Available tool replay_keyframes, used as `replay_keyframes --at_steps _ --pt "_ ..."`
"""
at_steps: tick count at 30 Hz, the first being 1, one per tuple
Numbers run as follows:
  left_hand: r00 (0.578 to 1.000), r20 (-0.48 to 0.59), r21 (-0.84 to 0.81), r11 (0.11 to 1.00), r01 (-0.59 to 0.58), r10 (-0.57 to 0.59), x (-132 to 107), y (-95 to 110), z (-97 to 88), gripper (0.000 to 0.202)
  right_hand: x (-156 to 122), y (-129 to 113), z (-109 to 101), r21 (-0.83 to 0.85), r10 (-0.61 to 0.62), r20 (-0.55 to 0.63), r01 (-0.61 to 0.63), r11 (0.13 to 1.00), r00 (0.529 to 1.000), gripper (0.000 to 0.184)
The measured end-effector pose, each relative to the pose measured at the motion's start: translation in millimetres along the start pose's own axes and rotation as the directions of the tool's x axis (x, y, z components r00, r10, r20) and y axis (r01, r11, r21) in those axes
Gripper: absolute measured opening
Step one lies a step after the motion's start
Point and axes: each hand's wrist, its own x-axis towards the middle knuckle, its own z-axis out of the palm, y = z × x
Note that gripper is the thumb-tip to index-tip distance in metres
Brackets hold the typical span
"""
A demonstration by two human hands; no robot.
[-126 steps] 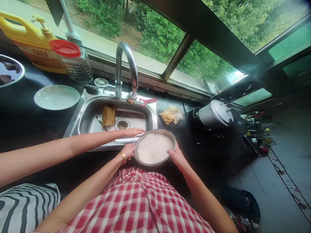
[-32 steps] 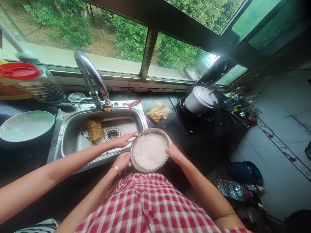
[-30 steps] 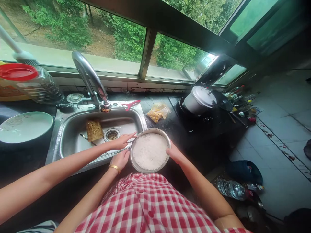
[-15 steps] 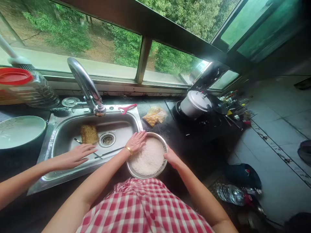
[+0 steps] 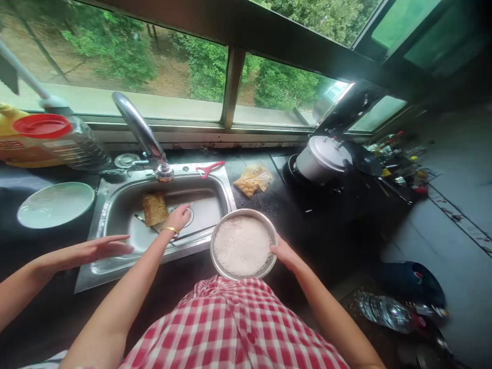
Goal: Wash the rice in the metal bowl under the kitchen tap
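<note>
A steel bowl (image 5: 270, 231) filled with white rice (image 5: 242, 245) rests at the counter's front edge, right of the sink (image 5: 115, 205). My right hand (image 5: 283, 252) grips the bowl's right rim. My left hand (image 5: 177, 218), with a gold bangle on its wrist, reaches into the sink basin, fingers stretched toward the drain and holding nothing. A brown scrubber (image 5: 155, 208) lies just to its left. Another person's hand (image 5: 100, 248) lies flat and open on the sink's front left edge.
A curved faucet (image 5: 140, 128) arches over the sink, with a red peeler (image 5: 210, 167) behind it. At left are a white plate (image 5: 56, 204) and a red-lidded jar (image 5: 57, 138). A bag of yellow food (image 5: 252, 179) and a pressure cooker (image 5: 321, 159) sit at right.
My left hand has left the bowl's rim and moved into the sink toward the drain. The other person's hand pulled back left off the bowl to the sink edge.
</note>
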Motion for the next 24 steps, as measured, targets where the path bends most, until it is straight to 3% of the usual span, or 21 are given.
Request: replay_keyframes --at_steps 4,8,12,16,21,24 --pt "0.963 -0.065 -0.186 0.952 0.245 -0.261 -7 -41 -36.0 0.029 -7 20 1 0.008 0.200 0.065 -0.200 0.980 0.978 0.050" --pt "0.917 -0.078 -0.426 0.845 0.325 -0.392 -14 -56 -50.8 0.029 -9 44 11 0.234 0.200 0.009 -0.196 0.952 0.980 0.036" --pt "0.873 -0.127 -0.579 0.749 0.320 -0.471 -11 -64 -69.6 0.028 -5 63 9 0.436 0.287 -0.058 -0.235 0.869 0.956 0.029" --pt "0.835 -0.196 -0.659 0.700 0.276 -0.514 -3 -66 -94.5 0.026 10 76 -4 0.587 0.327 -0.183 -0.164 0.793 0.927 0.029" --pt "0.747 -0.361 -0.656 0.721 0.222 -0.559 23 -61 -128.6 0.038 37 86 -20 0.690 0.340 -0.314 -0.032 0.723 0.887 0.035" --pt "0.739 -0.406 -0.604 0.765 0.224 -0.537 43 -56 -140.7 0.041 48 85 -27 0.728 0.336 -0.321 0.004 0.686 0.885 0.034"
